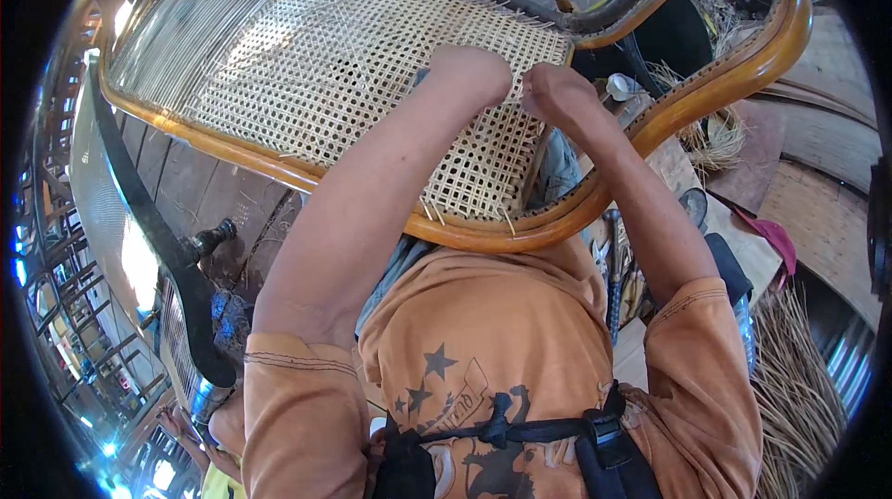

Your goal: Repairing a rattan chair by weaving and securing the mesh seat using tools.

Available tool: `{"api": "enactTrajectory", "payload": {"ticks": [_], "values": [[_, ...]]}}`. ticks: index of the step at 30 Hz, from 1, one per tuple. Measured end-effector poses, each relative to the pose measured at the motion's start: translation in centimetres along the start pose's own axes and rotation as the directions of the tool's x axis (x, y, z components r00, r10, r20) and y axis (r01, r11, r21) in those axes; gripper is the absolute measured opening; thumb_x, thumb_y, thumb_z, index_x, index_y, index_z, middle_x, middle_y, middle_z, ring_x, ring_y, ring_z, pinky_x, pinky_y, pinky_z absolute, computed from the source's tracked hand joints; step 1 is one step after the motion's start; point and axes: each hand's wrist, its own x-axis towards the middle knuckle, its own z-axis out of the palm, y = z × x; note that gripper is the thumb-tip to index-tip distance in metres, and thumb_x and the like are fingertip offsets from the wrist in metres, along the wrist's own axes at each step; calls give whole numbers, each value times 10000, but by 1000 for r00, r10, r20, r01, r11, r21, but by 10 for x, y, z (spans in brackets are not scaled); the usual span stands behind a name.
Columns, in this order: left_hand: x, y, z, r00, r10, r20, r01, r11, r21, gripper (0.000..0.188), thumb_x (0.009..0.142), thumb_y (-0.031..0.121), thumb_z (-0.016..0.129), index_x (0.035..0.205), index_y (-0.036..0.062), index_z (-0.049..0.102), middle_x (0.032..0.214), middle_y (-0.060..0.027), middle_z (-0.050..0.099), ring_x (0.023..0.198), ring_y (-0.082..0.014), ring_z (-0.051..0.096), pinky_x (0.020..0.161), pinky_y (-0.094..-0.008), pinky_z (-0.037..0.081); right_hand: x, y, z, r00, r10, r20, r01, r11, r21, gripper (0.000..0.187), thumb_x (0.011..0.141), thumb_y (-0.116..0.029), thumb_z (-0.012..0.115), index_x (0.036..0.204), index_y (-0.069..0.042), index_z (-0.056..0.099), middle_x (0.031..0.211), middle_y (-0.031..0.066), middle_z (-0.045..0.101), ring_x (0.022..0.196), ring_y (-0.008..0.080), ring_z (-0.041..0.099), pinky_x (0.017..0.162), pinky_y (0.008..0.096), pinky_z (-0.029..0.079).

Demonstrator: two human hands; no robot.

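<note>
A wooden chair frame [753, 67] with a woven cane panel [344, 72] lies across my lap. The panel has an open hole pattern, and loose strand ends stick out along its edges. Over its right end, my left hand [478, 73] is bent down at the wrist, with its fingers hidden from view. Close beside it, my right hand [556, 90] is curled closed at the panel's right edge. Whatever lies between its fingers is hidden. Toward the far left, the panel shows mostly parallel strands.
On the left stands another dark-framed piece with a cane panel [104, 192]. Hand tools [613, 267] lie by my right thigh. Farther right are a pink cap [773, 241] and a bundle of cane strips [794, 378]. Another person's hand [181, 429] shows at lower left.
</note>
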Motion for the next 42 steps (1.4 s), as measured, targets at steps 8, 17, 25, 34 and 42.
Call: {"api": "enactTrajectory", "payload": {"ticks": [8,17,25,34,42], "values": [[11,14,-6,996,43,-77,-38,997,62,230,752,80,559,933,106,699,850,-89,690,771,-227,672,706,-380,509,-1,0,-5,1000,-16,15,15,999,49,245,662,-132,597,833,38,643,802,262,615,821,414,617,683,466,496],[26,-13,18,993,113,28,-113,994,5,321,774,133,578,1083,122,663,1108,-100,644,998,-252,630,839,-401,482,-11,-21,-4,990,131,43,-124,983,-135,233,766,-119,503,887,-25,678,899,208,660,891,362,641,732,482,488],[11,5,13,975,144,-171,-144,989,14,243,757,102,586,974,65,690,945,-134,677,867,-277,660,752,-382,512,-20,-32,2,986,147,80,-122,957,-263,208,820,-155,504,888,-88,689,921,148,678,915,320,646,795,443,445],[25,-14,22,988,154,4,-151,974,-170,176,796,63,506,851,22,668,766,-106,667,653,-234,634,600,-370,513,-21,-25,1,991,125,40,-111,961,-255,207,876,-226,496,981,-124,643,950,133,656,902,333,625,767,437,482],[34,-20,19,986,111,124,-82,973,-217,212,788,168,561,933,96,698,904,-92,679,817,-229,655,708,-326,504,-18,-34,-1,990,130,55,-114,966,-234,247,886,-206,454,1017,-111,641,995,140,657,975,330,618,820,457,438]]}}
